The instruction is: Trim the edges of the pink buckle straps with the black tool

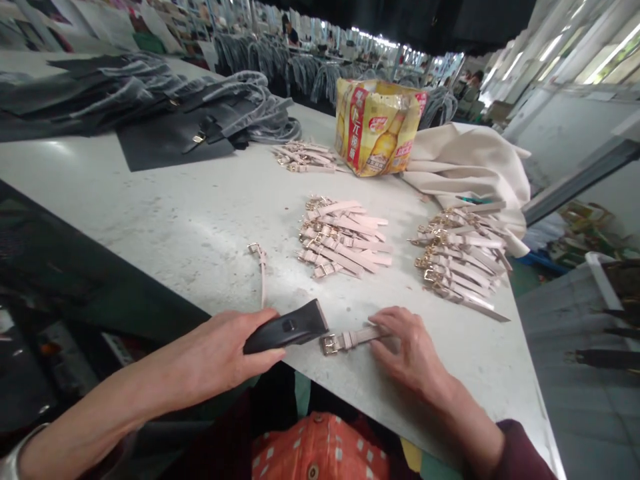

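Observation:
My left hand is closed around a black handheld tool shaped like a hair clipper, its wide end pointing right. Just beyond that end lies a pale pink buckle strap with a metal buckle, flat on the table. My right hand grips the strap's tail between thumb and fingers, partly hiding it. Another buckle strap lies alone above my left hand. Farther up the table is a pile of pink buckle straps, with a second pile of straps to its right.
A yellow beer carton stands at the back of the white table, beside a smaller strap heap. Beige sheet material is bunched behind the right pile. Black bag pieces cover the back left. A grey bin stands off the right edge.

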Action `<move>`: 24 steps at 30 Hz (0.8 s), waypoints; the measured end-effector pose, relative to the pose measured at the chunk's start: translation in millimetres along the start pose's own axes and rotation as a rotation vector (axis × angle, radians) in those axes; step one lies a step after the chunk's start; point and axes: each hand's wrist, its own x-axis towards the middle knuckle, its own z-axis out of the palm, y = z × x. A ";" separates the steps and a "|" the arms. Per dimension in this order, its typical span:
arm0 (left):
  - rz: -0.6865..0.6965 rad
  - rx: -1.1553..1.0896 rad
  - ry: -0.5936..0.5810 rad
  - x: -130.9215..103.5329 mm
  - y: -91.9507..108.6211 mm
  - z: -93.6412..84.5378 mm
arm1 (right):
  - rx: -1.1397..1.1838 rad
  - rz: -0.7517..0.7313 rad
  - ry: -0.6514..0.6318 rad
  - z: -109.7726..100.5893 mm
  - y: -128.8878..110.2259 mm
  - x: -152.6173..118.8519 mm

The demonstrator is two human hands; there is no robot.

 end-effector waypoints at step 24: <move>0.080 0.135 -0.241 23.9 61.2 -2.9 | 0.245 -0.348 -0.162 12.4 -4.0 19.4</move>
